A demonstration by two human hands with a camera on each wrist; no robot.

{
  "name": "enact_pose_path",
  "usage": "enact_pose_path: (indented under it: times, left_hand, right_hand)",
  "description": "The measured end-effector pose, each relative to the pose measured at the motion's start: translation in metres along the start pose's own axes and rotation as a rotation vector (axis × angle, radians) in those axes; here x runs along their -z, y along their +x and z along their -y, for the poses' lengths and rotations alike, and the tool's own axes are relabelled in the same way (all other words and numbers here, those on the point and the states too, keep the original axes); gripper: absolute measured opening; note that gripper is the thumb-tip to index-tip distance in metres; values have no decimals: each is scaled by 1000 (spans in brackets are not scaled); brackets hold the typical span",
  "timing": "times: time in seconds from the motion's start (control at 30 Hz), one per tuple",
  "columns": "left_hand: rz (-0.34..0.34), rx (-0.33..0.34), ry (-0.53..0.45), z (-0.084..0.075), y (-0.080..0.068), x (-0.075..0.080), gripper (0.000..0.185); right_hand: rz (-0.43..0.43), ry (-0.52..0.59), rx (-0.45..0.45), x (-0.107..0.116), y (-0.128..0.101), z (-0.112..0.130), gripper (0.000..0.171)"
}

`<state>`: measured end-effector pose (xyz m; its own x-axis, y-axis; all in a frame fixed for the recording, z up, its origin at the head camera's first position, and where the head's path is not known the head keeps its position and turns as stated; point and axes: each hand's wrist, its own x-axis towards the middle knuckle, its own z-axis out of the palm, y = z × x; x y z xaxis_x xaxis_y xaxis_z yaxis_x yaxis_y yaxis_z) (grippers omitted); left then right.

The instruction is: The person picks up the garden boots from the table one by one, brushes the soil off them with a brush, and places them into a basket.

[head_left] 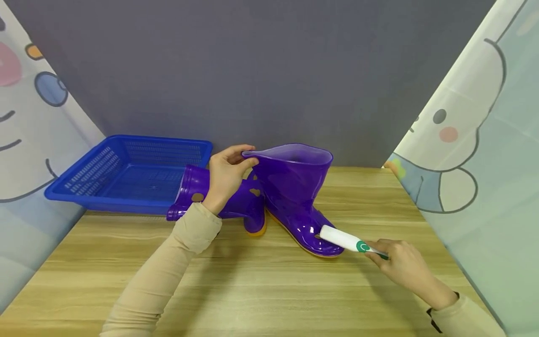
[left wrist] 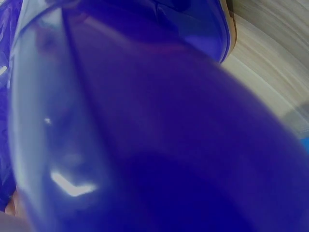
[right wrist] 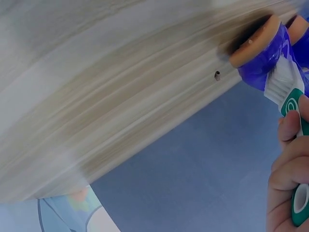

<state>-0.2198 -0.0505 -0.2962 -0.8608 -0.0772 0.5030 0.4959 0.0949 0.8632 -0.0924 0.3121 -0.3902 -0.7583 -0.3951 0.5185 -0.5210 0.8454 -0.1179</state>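
Two boots: both are purple and shiny, with orange soles, on the wooden table (head_left: pixel 261 290).
Writing: no words can be read; the brush only shows a green ring mark near its handle.
Standing boot (head_left: pixel 294 192): it stands up with its wide top open and its toe pointing toward the right hand (in the left wrist view it fills nearly the whole picture as a dark purple blur).
Lying boot (head_left: pixel 210 196): it lies on its side just behind the standing boot, touching it, with its top end near the blue basket (head_left: pixel 126 173).
Left hand (head_left: pixel 227 173): its fingers and thumb pinch the top rim of the standing boot at the left side.
Right hand (head_left: pixel 400 264): its fingers are curled around the green handle of the brush (head_left: pixel 349 241).
Brush: it is white with a green end, and its white head rests on the toe of the standing boot, so the boot lies just past the right hand's fingertips.
Blue basket: it sits at the back left of the table, beside the lying boot.
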Motion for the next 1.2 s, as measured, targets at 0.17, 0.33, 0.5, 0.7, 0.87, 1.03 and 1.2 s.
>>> enact_pose_path:
  times: [0.17, 0.33, 0.5, 0.7, 0.87, 1.03, 1.2]
  left_hand:
    - [1, 19, 19, -17, -5, -1, 28]
    - [-3, 20, 30, -17, -3, -1, 28]
    - [-11, 24, 26, 3, 1, -1, 27]
    - [-2, -10, 16, 6, 2, -1, 27]
    - [3, -13, 27, 5, 3, -2, 26]
    - [13, -9, 38, 3, 4, -4, 27]
    - [14, -9, 60, 1, 4, -3, 27]
  right_hand:
    - [34, 4, -24, 5, 0, -1, 29]
    - [100, 13, -63, 14, 6, 0, 26]
    - [172, 15, -147, 19, 16, 2, 23]
    - [126, -3, -143, 17, 21, 3, 24]
    - [-41, 25, -61, 8, 20, -2, 27]
    - [-45, 38, 39, -4, 15, -4, 31]
    - [29, 41, 1, -5, 9, -3, 29]
